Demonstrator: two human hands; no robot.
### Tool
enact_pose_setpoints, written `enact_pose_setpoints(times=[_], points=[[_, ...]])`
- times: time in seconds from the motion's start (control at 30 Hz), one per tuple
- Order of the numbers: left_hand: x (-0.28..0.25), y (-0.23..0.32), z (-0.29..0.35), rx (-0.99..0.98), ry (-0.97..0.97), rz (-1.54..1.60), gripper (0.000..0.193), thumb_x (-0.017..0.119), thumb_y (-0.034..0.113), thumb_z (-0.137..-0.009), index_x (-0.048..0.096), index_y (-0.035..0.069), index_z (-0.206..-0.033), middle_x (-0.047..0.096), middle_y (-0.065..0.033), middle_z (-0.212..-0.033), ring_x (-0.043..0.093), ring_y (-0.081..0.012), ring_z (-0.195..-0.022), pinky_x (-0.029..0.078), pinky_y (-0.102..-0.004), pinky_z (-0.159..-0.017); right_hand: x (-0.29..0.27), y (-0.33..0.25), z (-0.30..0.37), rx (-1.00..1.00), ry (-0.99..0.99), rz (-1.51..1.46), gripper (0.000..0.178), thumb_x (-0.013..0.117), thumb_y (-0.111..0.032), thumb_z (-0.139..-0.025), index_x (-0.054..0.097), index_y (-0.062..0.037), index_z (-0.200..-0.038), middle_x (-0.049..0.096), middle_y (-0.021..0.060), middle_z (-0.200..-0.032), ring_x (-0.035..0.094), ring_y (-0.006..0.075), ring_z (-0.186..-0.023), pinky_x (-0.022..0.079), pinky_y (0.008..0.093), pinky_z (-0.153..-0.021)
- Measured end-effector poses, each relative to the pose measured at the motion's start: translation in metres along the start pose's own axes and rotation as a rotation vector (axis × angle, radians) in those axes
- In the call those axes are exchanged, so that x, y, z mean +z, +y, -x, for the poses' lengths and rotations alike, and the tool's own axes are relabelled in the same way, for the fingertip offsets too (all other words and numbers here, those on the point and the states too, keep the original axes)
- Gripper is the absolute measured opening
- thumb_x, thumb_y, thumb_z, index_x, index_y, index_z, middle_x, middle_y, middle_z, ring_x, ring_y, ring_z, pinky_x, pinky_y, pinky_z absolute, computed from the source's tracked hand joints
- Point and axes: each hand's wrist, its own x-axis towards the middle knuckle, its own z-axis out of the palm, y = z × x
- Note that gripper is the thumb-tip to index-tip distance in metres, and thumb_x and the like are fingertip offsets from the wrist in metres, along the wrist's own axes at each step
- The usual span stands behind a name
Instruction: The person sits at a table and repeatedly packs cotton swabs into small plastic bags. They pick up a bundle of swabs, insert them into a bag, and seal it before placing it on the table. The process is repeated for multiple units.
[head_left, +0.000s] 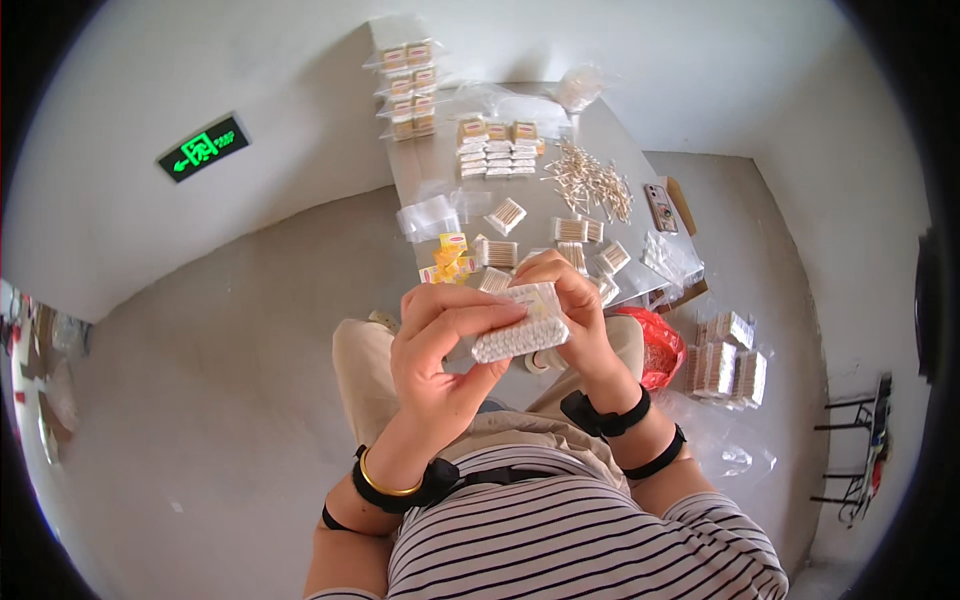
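Note:
Between my two hands, above my lap, is a clear-wrapped pack of cotton swabs (520, 341), its white tips facing me. My left hand (437, 335) grips it from the left, fingers across the top and thumb below. My right hand (575, 305) closes on its right end; some of those fingers are hidden behind the pack. Just beyond lie several swab packs (497, 253) on the grey table (537, 222). Yellow printed cards (450, 262) are scattered left of them, near flat clear plastic bags (430, 218).
Loose cotton swabs (590, 183) spread over the table's right side, near a phone (660, 208). Behind are stacked packs (497, 160) and a taller bagged stack (408, 92). A red bag (661, 350) and more swab bundles (722, 368) sit at right, below the table.

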Motion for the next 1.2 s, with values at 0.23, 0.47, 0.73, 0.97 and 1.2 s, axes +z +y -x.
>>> enact_pose_setpoints(times=[0.23,0.47,0.73,0.97,1.2], points=[[0.016,0.02,0.0,0.266,-0.067,-0.18,0.04,0.081,0.001,-0.067,0.077,0.013,-0.106,0.072,0.0039,-0.104,0.062,-0.0139,-0.089,0.037,-0.0325,-0.087,-0.007,-0.016,0.017,-0.056,0.041,-0.006,0.017,0.07,-0.015,-0.095,0.07,0.0003,-0.104,0.065,0.0087,-0.107,0.059,0.0205,-0.106,0.044,0.0363,-0.098],[0.028,0.036,0.0,0.368,-0.116,-0.25,0.041,0.083,0.004,-0.069,0.078,0.015,-0.108,0.071,0.0057,-0.103,0.061,-0.0131,-0.088,0.036,-0.0328,-0.087,-0.012,-0.031,0.031,-0.056,0.071,-0.009,0.015,0.067,-0.008,-0.092,0.072,-0.0005,-0.105,0.068,0.0084,-0.105,0.062,0.0191,-0.103,0.046,0.0335,-0.094],[0.031,0.044,0.002,0.409,-0.139,-0.297,0.042,0.084,0.006,-0.069,0.079,0.018,-0.109,0.071,0.0065,-0.101,0.06,-0.0128,-0.087,0.036,-0.0337,-0.086,-0.014,-0.032,0.037,-0.039,0.053,-0.106,0.021,0.069,-0.015,-0.094,0.073,-0.0008,-0.109,0.07,0.0083,-0.106,0.063,0.0188,-0.105,0.047,0.0338,-0.095],[0.031,0.045,0.003,0.377,-0.156,-0.269,0.036,0.084,0.007,-0.071,0.078,0.014,-0.106,0.073,0.0029,-0.101,0.061,-0.0124,-0.087,0.036,-0.0349,-0.087,-0.007,-0.05,0.028,0.015,-0.064,-0.189,0.028,0.074,-0.017,-0.09,0.073,-0.002,-0.113,0.069,0.0077,-0.11,0.061,0.0177,-0.111,0.048,0.0332,-0.096],[0.027,0.033,0.005,0.348,-0.15,-0.288,0.029,0.083,0.009,-0.074,0.078,0.009,-0.102,0.075,-0.0011,-0.103,0.059,-0.0144,-0.084,0.036,-0.0356,-0.088,-0.009,-0.042,0.024,0.024,-0.095,-0.091,0.022,0.076,-0.008,-0.085,0.073,-0.0014,-0.106,0.07,0.0072,-0.106,0.063,0.017,-0.1,0.05,0.0317,-0.09]])
